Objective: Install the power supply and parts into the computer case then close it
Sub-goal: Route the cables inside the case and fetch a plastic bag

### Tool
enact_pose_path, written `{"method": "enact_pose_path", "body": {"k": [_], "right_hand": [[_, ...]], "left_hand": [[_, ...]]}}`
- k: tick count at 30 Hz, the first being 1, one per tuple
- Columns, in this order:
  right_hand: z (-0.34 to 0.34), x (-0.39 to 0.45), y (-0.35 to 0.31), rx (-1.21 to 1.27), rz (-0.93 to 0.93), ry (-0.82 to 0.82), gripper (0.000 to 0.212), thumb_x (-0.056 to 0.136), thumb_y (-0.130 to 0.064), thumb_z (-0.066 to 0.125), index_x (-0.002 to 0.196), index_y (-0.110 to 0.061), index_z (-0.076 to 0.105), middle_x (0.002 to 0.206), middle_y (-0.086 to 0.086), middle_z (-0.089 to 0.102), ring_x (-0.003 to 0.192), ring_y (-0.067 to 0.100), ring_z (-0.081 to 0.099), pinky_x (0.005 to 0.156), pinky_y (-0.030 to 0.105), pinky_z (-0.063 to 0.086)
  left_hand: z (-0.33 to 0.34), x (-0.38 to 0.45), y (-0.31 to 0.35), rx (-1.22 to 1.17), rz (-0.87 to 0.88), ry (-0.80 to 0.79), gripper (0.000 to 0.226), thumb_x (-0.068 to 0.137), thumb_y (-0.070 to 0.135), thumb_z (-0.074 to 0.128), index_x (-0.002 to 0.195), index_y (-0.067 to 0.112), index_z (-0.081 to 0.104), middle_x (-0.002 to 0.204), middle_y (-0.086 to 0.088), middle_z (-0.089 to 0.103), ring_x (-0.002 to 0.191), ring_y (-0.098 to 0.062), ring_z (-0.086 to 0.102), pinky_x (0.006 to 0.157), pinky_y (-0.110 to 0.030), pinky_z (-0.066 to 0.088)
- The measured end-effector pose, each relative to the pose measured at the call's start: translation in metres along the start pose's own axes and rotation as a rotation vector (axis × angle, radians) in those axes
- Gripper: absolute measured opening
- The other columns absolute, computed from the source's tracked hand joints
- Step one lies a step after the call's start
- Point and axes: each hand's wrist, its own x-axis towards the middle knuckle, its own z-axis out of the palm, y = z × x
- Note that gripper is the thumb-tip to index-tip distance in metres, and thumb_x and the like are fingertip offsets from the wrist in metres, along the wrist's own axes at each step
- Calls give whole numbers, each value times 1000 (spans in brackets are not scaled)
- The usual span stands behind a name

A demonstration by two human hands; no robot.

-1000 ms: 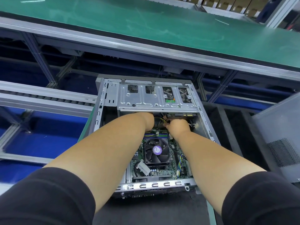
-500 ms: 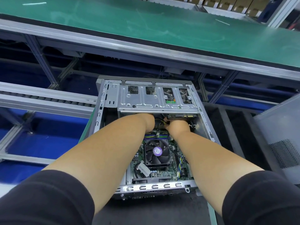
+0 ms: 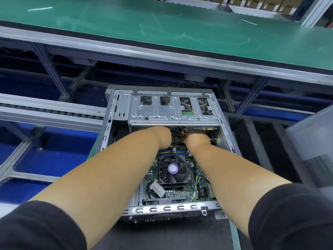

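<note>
The open computer case (image 3: 108,123) lies flat in front of me, its motherboard and black CPU fan (image 3: 172,170) exposed. A silver drive cage (image 3: 173,112) spans the far end. Both my hands reach under the cage's near edge. My left hand (image 3: 162,137) shows only its wrist and heel; the fingers are hidden under the cage. My right hand (image 3: 197,140) sits just below a drive (image 3: 198,129) that pokes out of the cage, fingers tucked out of sight. A bundle of yellow and black cables (image 3: 177,137) shows between the two hands.
A grey case side panel (image 3: 313,156) with a mesh vent stands at the right. A green-topped bench (image 3: 162,24) runs across the back over an aluminium frame. A roller rail (image 3: 50,112) lies to the left, with blue bins below.
Both hands stay under the drive cage with almost no shift. The view has moved slightly.
</note>
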Motion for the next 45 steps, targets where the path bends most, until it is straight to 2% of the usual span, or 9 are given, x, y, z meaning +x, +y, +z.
{"method": "enact_pose_path", "body": {"k": [5, 11, 17, 22, 28, 33, 37, 41, 45], "right_hand": [[-2, -6, -2, -13, -9, -8, 24, 96, -10, 49, 111, -13, 67, 119, 10, 63, 110, 32, 58, 90, 41, 47], [-10, -9, -7, -18, -6, -20, 34, 96, -13, 50, 128, -16, 60, 139, 9, 52, 127, 33, 48, 101, 44, 41], [-11, -20, -8, -28, -31, -20, 28, 94, -10, 50, 117, -14, 66, 128, 8, 60, 119, 33, 54, 90, 42, 44], [-16, -32, -13, -23, -101, -41, 29, 94, -5, 47, 116, -8, 65, 124, 13, 62, 114, 34, 58, 80, 40, 45], [-20, -41, -18, 52, -194, -21, 31, 102, -13, 44, 128, -2, 56, 130, 17, 58, 117, 34, 57, 90, 39, 46], [-21, -46, -16, 41, -216, 19, 58, 96, -5, 43, 150, 1, 24, 138, 24, 50, 123, 40, 51, 97, 47, 43], [-23, -50, -16, 114, -145, -31, 57, 94, -13, 51, 148, -14, 33, 141, 18, 47, 128, 41, 43, 106, 55, 28], [-19, -48, -18, 290, -196, -49, 49, 95, -23, 62, 138, -9, 43, 132, 16, 57, 121, 34, 53, 102, 44, 43], [-11, -50, -22, 557, -223, -25, 64, 86, -33, 74, 136, -6, 44, 107, 10, 58, 106, 27, 58, 90, 33, 47]], "left_hand": [[-3, -21, 7, -9, -30, -53, 49, 101, 24, 42, 144, 3, 31, 134, -17, 50, 102, -27, 52, 86, -36, 44], [3, -48, 3, 41, -138, -64, 73, 98, 33, 45, 155, 18, 2, 151, -17, 31, 130, -37, 41, 102, -43, 41], [4, -65, 0, 33, -117, 111, 56, 96, 19, 50, 147, 35, 34, 138, -7, 48, 119, -30, 51, 91, -41, 47], [7, -67, 0, 11, -129, 149, 27, 93, 17, 54, 112, 27, 70, 122, -3, 59, 106, -28, 59, 91, -43, 52], [7, -56, 7, 123, -162, 38, 27, 92, 20, 54, 115, 25, 68, 121, -6, 54, 106, -29, 56, 92, -42, 51], [5, -54, 7, 158, -146, -47, 35, 88, 9, 44, 118, 15, 61, 100, -6, 58, 92, -26, 59, 77, -35, 52], [8, -51, 1, 95, -196, 32, 26, 92, 19, 51, 116, 15, 61, 112, -8, 60, 94, -27, 59, 82, -38, 51], [9, -48, -3, 19, -228, 85, 25, 97, 18, 50, 121, 12, 57, 117, -9, 60, 106, -29, 57, 93, -45, 50], [4, -47, -4, -36, -269, 64, 32, 94, 9, 49, 125, 12, 56, 121, -9, 58, 109, -30, 57, 96, -45, 49]]}}
